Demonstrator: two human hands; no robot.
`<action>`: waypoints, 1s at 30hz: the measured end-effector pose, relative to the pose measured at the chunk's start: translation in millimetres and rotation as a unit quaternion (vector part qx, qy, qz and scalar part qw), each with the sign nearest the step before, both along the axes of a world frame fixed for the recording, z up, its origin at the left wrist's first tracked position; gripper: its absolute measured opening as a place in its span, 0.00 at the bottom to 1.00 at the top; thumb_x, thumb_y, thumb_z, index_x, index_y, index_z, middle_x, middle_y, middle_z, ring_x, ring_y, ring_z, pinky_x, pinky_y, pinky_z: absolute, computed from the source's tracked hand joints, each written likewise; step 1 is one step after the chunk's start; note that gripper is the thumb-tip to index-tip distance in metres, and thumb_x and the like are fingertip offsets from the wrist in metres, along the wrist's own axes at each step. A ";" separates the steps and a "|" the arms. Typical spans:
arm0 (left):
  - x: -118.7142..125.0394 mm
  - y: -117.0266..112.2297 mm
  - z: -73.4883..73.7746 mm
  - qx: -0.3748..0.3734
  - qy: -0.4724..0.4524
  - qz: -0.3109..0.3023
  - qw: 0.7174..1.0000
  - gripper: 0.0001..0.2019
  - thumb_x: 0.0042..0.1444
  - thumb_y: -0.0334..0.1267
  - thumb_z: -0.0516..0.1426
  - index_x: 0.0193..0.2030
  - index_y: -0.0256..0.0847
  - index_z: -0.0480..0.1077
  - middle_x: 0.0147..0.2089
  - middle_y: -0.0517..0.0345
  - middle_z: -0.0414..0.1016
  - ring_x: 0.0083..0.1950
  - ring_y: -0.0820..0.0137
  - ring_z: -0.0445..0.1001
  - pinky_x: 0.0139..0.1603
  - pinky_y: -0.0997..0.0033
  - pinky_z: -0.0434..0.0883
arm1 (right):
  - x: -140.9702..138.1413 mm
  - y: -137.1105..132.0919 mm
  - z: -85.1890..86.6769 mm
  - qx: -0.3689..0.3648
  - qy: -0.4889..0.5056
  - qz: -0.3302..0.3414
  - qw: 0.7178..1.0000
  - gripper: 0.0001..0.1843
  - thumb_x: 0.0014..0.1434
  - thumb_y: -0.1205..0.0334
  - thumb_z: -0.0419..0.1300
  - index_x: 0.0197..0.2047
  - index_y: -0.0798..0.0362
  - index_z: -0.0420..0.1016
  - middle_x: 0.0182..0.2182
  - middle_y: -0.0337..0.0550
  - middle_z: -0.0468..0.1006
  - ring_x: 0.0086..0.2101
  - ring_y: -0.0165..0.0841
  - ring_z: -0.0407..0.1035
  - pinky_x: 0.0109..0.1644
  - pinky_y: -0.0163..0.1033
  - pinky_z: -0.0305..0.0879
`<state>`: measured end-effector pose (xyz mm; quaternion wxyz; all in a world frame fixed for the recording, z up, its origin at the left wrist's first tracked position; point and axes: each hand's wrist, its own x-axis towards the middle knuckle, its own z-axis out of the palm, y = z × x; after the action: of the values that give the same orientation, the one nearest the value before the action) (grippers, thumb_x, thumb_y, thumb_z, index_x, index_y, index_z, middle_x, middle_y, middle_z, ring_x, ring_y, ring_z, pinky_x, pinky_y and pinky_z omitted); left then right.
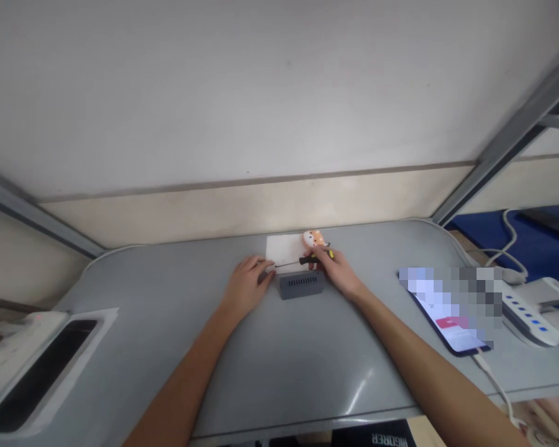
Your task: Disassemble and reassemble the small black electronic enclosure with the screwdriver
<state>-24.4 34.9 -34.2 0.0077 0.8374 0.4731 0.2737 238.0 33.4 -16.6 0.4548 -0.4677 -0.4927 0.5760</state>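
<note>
1. Grey rounded worktop (279,354) runs from the near edge to the cream wall (242,208); a charging phone (456,338) lies far right.
2. Small dark grey vented box (302,285) sits mid-worktop between both hands, long axis left-right.
3. Left hand (249,280): fingers released, resting at the box's left end.
4. Right hand (339,272): fingers clenched on the black-and-yellow-handled screwdriver (307,259), tip pointing left.

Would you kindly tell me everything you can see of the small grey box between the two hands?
The small grey box is a low, dark grey rectangular case, plastic by its look, with a row of narrow slots along its near face. It lies flat on the grey table. The left hand rests at its left end. The right hand, at its right end, holds a screwdriver just beyond it.
</note>
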 end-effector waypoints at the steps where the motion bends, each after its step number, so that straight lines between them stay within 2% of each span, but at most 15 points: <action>1: 0.1 0.0 -0.1 -0.003 0.002 -0.003 1.000 0.12 0.71 0.43 0.56 0.53 0.44 0.78 0.48 0.51 0.79 0.51 0.59 0.76 0.54 0.56 0.74 | 0.4 0.2 -0.2 0.002 0.002 0.001 1.000 0.29 0.62 0.33 0.59 0.41 0.52 0.81 0.31 0.43 0.79 0.26 0.31 0.66 0.30 0.37 0.58; 10: -0.6 0.3 6.3 0.016 0.006 -0.026 1.000 0.11 0.72 0.41 0.54 0.45 0.42 0.78 0.44 0.52 0.80 0.46 0.62 0.76 0.49 0.60 0.72 | 3.6 -0.2 3.2 -0.001 0.012 -0.013 1.000 0.28 0.62 0.33 0.58 0.40 0.52 0.81 0.26 0.39 0.77 0.24 0.29 0.61 0.30 0.37 0.53; 14: -1.9 1.2 8.7 0.017 -0.023 -0.036 0.999 0.12 0.73 0.42 0.54 0.43 0.41 0.77 0.43 0.53 0.80 0.45 0.63 0.76 0.49 0.60 0.73 | 5.2 0.0 4.2 0.009 0.031 -0.020 0.999 0.27 0.63 0.35 0.58 0.38 0.52 0.80 0.24 0.38 0.75 0.23 0.29 0.59 0.29 0.37 0.51; 30: 0.0 -0.4 11.2 -0.014 -0.077 -0.080 0.994 0.12 0.72 0.44 0.56 0.42 0.43 0.78 0.42 0.54 0.80 0.44 0.65 0.77 0.48 0.63 0.74 | 5.7 1.7 2.2 0.012 0.040 -0.008 0.999 0.26 0.64 0.37 0.58 0.37 0.53 0.80 0.23 0.38 0.74 0.23 0.29 0.60 0.30 0.37 0.53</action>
<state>-24.4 34.5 -23.0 0.0781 0.8486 0.4065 0.3293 243.6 35.2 -14.5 0.4844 -0.4427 -0.4767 0.5849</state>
